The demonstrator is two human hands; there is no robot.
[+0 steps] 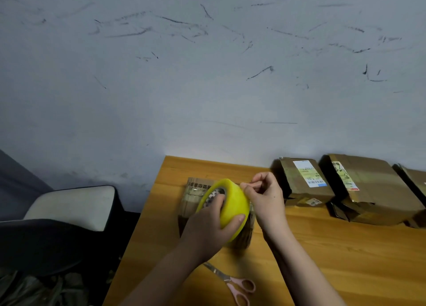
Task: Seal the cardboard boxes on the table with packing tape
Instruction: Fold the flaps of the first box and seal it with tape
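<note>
My left hand (213, 222) grips the yellow roll of tape (227, 205), fingers hooked through its core and thumb pressed on the outer face at about five o'clock on the roll. I hold it tilted, its open side facing ten o'clock. My right hand (264, 196) is curled at the roll's two o'clock edge, fingertips pinched together right against the yellow rim; whether they hold the loose end of the tape I cannot tell, since the fingers cover that spot.

Under the roll and my hands lies a small cardboard box (196, 198) on the wooden table (345, 259), its top glossy with clear tape and printed with dark characters along the far edge. The roll hides most of it.

At three o'clock from my hands, along the back of the table against the wall (207, 75), stand more boxes side by side: a box with a white label (304, 183), then a larger creased box (373, 190), then the corner of another box (415, 179) cut off by the frame edge.

At six o'clock, near me on the table, lie pink-handled scissors (235, 282), blades pointing toward ten o'clock. Off the table at nine o'clock is a chair (69, 206) with a pale cushion.
</note>
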